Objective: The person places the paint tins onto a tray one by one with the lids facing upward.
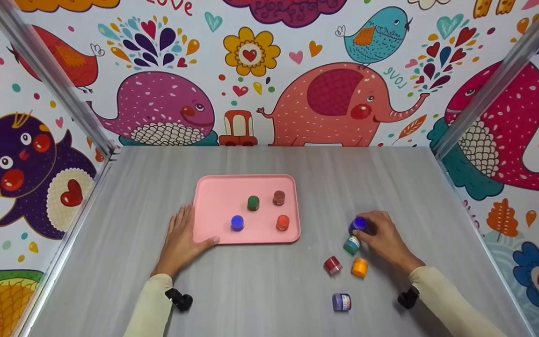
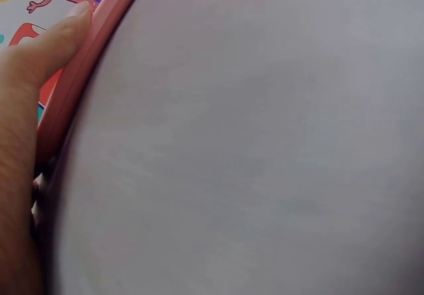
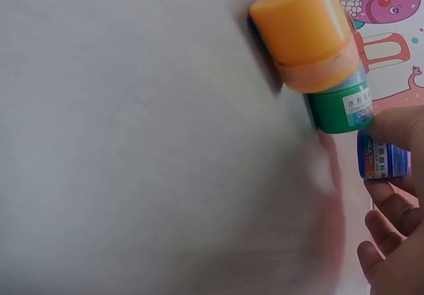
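Note:
My right hand (image 1: 385, 236) pinches a dark blue paint jar (image 1: 359, 223) between thumb and fingers, to the right of the tray. In the right wrist view this blue jar (image 3: 382, 154) shows a printed label. Close by its near side lies a green paint jar (image 1: 351, 245), tipped over. At the pink tray (image 1: 213, 196), my left hand (image 1: 180, 243) rests against the left edge with straight fingers, its thumb on the near rim. On the tray are a green jar (image 1: 253, 202), a brown jar (image 1: 279, 197), a blue jar (image 1: 237, 223) and an orange-red jar (image 1: 282, 222).
Nearer on the grey table (image 1: 260, 290) lie a dark red jar (image 1: 332, 265), a yellow-orange jar (image 1: 359, 267) and a purple jar (image 1: 342, 302). Walls with cartoon animals stand at the back and both sides, with metal rails (image 1: 498, 84) at their corners.

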The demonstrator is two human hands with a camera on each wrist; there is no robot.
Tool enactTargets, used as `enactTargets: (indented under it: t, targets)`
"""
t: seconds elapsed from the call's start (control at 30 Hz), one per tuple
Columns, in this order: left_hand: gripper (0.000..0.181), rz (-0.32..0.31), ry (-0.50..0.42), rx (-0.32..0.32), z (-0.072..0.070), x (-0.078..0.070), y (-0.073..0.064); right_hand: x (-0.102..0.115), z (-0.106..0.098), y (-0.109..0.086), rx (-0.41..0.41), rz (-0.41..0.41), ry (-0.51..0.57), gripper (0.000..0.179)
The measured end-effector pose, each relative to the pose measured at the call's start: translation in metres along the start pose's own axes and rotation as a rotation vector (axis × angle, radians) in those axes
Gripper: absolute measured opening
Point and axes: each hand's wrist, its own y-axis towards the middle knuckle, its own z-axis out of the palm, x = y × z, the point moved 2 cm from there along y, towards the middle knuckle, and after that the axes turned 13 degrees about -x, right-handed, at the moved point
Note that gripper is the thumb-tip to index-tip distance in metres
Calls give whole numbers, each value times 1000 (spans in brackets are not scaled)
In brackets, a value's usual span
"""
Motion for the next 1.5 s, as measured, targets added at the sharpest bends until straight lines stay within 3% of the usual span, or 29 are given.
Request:
enactTargets:
  t: [0.73, 1.17, 1.3, 1.5]
  targets:
    - [129, 21, -5, -15, 2, -1, 4, 21, 23, 23, 78, -43, 23, 38]
    - [124, 115, -26, -131, 1, 2, 4, 50, 49, 41, 124, -108, 64, 40]
    - [124, 129, -21, -127, 2, 2, 6, 59, 56, 48, 135, -132, 78, 39]
    - [126, 108, -64, -75, -5, 4, 6, 75, 68, 54, 187, -103, 97, 40]
